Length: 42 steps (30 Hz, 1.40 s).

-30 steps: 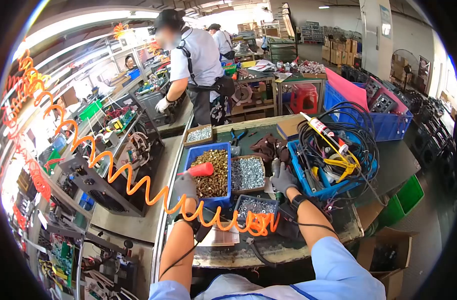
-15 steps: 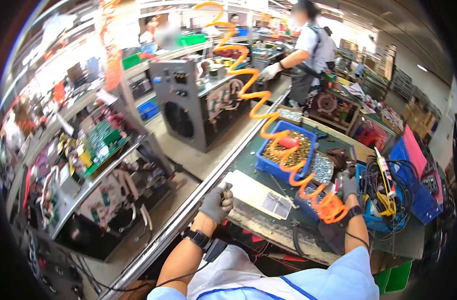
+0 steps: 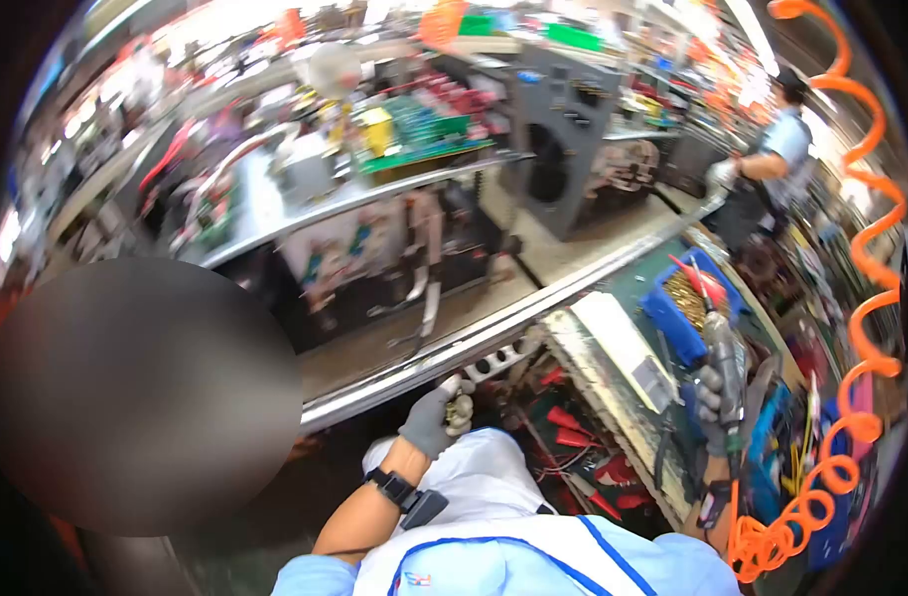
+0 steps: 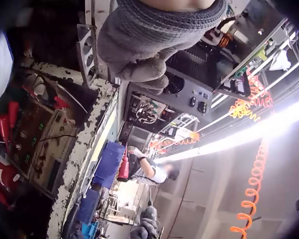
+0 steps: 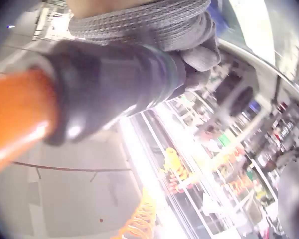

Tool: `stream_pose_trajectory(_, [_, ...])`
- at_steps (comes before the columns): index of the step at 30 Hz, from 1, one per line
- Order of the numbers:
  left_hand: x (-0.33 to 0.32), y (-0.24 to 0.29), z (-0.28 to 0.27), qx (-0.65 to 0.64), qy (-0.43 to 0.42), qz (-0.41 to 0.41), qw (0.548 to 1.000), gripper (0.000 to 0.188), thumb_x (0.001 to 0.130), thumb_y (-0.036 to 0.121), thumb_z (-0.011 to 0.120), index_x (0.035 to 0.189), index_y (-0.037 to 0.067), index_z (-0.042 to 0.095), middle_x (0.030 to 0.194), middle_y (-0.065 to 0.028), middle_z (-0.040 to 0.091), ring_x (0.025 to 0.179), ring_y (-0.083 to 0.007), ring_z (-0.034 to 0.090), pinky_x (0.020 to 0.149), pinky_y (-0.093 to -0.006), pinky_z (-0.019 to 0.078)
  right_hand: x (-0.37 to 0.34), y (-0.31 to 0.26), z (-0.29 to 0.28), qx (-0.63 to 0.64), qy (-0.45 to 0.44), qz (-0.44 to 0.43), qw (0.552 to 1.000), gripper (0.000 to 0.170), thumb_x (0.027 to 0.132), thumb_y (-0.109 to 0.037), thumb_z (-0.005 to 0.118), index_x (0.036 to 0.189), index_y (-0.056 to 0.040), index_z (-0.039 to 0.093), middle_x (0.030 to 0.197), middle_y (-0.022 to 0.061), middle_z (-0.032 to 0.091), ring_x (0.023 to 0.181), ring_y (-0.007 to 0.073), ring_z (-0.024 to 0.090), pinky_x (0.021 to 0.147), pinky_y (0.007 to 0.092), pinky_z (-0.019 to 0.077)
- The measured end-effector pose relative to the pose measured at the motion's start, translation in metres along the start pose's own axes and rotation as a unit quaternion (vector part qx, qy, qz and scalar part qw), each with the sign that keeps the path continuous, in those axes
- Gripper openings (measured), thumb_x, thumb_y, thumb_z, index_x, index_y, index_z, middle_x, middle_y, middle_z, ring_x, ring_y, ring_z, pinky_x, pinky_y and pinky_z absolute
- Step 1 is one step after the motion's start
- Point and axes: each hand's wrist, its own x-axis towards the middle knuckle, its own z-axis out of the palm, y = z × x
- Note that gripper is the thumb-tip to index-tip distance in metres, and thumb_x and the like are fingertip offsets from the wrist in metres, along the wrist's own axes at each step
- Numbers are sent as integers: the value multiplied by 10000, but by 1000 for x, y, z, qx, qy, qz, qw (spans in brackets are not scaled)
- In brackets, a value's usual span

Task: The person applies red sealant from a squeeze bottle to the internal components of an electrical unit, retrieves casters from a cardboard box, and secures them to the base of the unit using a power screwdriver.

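Observation:
My gloved left hand (image 3: 436, 417) is low beside the metal rail, its fingers curled, and small brass-coloured bits seem to show among them. In the left wrist view the glove (image 4: 139, 45) hides what lies in the palm. My gloved right hand (image 3: 712, 407) grips a grey power driver (image 3: 724, 363), its tip pointing up towards the blue bin (image 3: 680, 333) of brass pieces. A red-handled thing (image 3: 710, 286) lies over that bin. The driver's dark body (image 5: 114, 82) and orange hose (image 5: 20, 117) fill the near part of the right wrist view.
Grey equipment housings (image 3: 563, 139) and a green circuit board (image 3: 424, 139) stand beyond the metal rail (image 3: 424, 363). Red-handled items (image 3: 573, 427) lie below the worn bench edge. A coiled orange hose (image 3: 876, 268) hangs at the right. Another person (image 3: 781, 149) works at the back.
The head view has swung left. My left hand has left the brass bin and moved to the near side of the rail. My right hand has lifted the driver from among the bins.

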Motion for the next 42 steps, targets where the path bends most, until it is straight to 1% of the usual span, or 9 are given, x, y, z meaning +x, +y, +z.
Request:
stream_pose_trajectory(3, [-27,6,-29,16,-15,80,997,276,942,315,439,934,51,520,633,-32,518,460,-83,425,364,-192,286,35,40,57,1,-121,132,984,638,644,-301,688,1155,-21,428,789,100,524,609,166,528,455,216,431])
stream_pose_trajectory(7, [-59,28,-35,-2,119,215,969,313,932,312,470,999,10,520,693,-38,537,478,-73,442,366,-171,298,55,97,106,-77,-233,297,923,718,559,-247,698,1171,-3,413,793,107,536,599,168,548,427,207,428])
stream_pose_trajectory(13, [-53,81,-32,-25,114,287,951,345,926,355,478,946,17,543,579,16,459,433,-51,355,368,-174,270,64,151,158,-148,-300,364,869,955,489,-186,699,1333,17,301,849,107,557,667,147,548,544,225,445])
stream_pose_trajectory(16, [-51,96,-29,-41,90,271,957,302,924,339,484,904,42,536,575,34,382,438,-55,306,377,-178,234,67,166,163,-170,-332,354,858,984,508,-139,667,1383,-14,236,933,98,543,809,141,535,712,237,430])
stream_pose_trajectory(26, [-44,99,-33,-56,45,232,970,321,925,352,480,827,53,540,537,51,326,395,-48,253,340,-185,192,70,177,161,-218,-321,311,868,920,550,-87,639,1379,-6,248,971,78,528,821,145,516,734,245,422])
stream_pose_trajectory(29, [-47,101,-26,101,126,273,948,331,920,354,490,812,45,542,536,50,349,387,-47,268,338,-187,199,72,174,161,-230,-324,308,864,911,572,-108,651,1381,-9,245,966,75,527,826,148,517,733,257,431])
stream_pose_trajectory(34, [-48,102,-33,261,224,286,894,315,921,328,488,839,30,550,540,34,380,391,-52,300,341,-192,212,72,184,159,-528,-401,100,742,886,624,-139,660,1386,-14,225,987,98,536,877,157,539,744,273,448])
stream_pose_trajectory(38, [-47,103,-48,121,176,293,932,307,925,314,481,849,24,549,549,22,388,402,-60,315,345,-198,220,76,200,167,-206,-330,337,857,855,634,-151,625,1388,-50,236,942,110,552,758,170,573,674,239,465])
stream_pose_trajectory(42, [-41,109,-59,-33,112,261,958,290,928,314,475,873,35,532,553,11,375,424,-82,301,345,-209,212,71,222,169,-62,-292,406,864,807,641,-162,626,1367,-85,282,909,77,563,650,124,587,561,208,493])
